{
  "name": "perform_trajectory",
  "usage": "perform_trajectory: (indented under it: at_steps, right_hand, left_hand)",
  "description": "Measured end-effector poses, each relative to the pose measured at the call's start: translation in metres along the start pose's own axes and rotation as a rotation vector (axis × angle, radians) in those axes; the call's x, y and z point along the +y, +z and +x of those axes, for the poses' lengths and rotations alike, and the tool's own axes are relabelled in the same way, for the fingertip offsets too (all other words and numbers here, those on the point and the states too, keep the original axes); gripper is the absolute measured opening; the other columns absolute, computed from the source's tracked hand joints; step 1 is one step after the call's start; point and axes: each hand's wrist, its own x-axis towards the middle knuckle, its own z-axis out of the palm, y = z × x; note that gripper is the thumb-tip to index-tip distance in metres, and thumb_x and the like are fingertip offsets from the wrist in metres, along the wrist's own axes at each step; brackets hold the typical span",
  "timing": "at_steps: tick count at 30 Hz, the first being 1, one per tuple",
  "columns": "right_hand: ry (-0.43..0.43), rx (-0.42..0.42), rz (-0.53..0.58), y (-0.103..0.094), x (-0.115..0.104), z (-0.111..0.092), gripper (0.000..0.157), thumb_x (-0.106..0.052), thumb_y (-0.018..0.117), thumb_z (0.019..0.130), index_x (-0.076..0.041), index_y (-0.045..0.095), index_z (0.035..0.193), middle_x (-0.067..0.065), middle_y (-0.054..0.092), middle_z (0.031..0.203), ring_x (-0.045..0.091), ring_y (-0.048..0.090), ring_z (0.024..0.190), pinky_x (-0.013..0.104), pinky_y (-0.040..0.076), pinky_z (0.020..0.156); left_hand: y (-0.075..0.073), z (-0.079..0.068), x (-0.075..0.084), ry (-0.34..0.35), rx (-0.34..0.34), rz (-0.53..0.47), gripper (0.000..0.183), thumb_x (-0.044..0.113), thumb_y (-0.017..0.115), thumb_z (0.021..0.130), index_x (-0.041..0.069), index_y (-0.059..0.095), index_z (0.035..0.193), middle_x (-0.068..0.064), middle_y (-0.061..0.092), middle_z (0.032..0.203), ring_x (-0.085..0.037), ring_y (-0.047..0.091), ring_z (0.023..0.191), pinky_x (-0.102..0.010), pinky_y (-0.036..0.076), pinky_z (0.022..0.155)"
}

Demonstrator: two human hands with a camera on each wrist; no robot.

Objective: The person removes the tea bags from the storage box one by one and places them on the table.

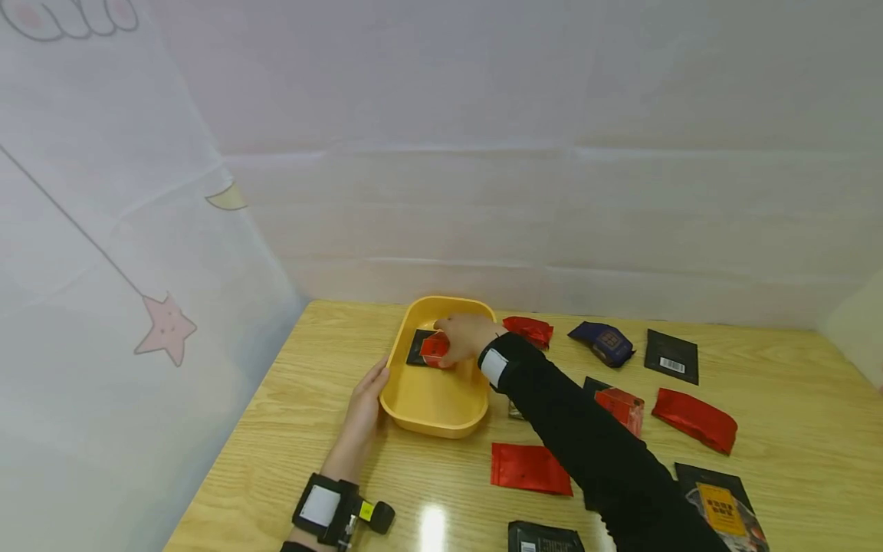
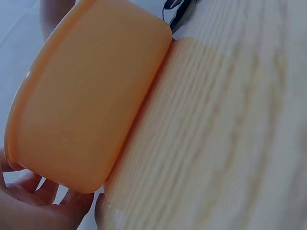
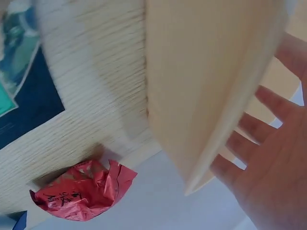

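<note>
A yellow plastic tray (image 1: 434,399) stands on the wooden table. My left hand (image 1: 366,395) is at its left side, fingertips against the outer wall near the rim. In the left wrist view its fingers (image 2: 45,191) lie spread along one end of the tray. My right hand (image 1: 469,337) reaches over the right rim into the tray. Its fingers and thumb span a black packet with a red label (image 1: 433,349), low in the tray; the hand covers the packet's right part. In the right wrist view, the fingertips (image 3: 225,167) pass behind the rim.
Right of the tray lie red packets (image 1: 527,468) (image 1: 695,420), a crumpled red packet (image 1: 530,330), a dark blue packet (image 1: 603,343) and several black packets (image 1: 672,356). My right sleeve (image 1: 593,437) hides some of them. A pale cloth (image 1: 448,215) hangs behind the table.
</note>
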Motion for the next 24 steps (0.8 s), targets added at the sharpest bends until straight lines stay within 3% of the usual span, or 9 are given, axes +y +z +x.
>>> perform_trajectory:
  at_steps: [8, 15, 19, 24]
  right_hand:
    - [0.112, 0.018, -0.096, 0.014, -0.013, 0.017, 0.080, -0.053, 0.072, 0.068, -0.024, 0.047, 0.139, 0.005, 0.059, 0.130, 0.022, 0.057, 0.107, 0.040, 0.053, 0.090]
    - [0.198, -0.047, -0.150, 0.014, -0.031, 0.014, 0.084, -0.056, 0.070, 0.070, -0.032, 0.038, 0.144, -0.001, 0.061, 0.131, 0.017, 0.058, 0.104, 0.036, 0.053, 0.084]
    - [0.185, -0.051, -0.198, 0.014, -0.037, 0.013, 0.078, -0.057, 0.068, 0.072, -0.034, 0.041, 0.142, -0.002, 0.066, 0.124, 0.016, 0.061, 0.098, 0.036, 0.053, 0.083]
    - [0.131, 0.028, -0.216, 0.018, -0.033, 0.014, 0.066, -0.053, 0.071, 0.072, -0.029, 0.055, 0.131, -0.004, 0.071, 0.103, 0.013, 0.061, 0.083, 0.032, 0.056, 0.073]
  left_hand:
    - [0.000, 0.000, 0.003, -0.005, 0.015, 0.006, 0.050, 0.026, 0.035, 0.101, 0.007, 0.031, 0.148, -0.014, 0.025, 0.158, -0.027, 0.021, 0.142, -0.048, 0.016, 0.121]
    - [-0.003, -0.002, 0.001, -0.001, -0.001, 0.007, 0.052, 0.028, 0.037, 0.101, 0.007, 0.030, 0.148, -0.014, 0.023, 0.158, -0.028, 0.018, 0.143, -0.050, 0.014, 0.122]
    - [-0.005, -0.001, 0.001, 0.003, 0.002, 0.019, 0.052, 0.029, 0.037, 0.101, 0.007, 0.030, 0.148, -0.014, 0.022, 0.159, -0.028, 0.017, 0.144, -0.050, 0.012, 0.122]
    - [-0.004, -0.001, 0.001, -0.003, 0.013, 0.015, 0.052, 0.029, 0.038, 0.101, 0.007, 0.032, 0.147, -0.015, 0.024, 0.158, -0.029, 0.019, 0.143, -0.050, 0.014, 0.121]
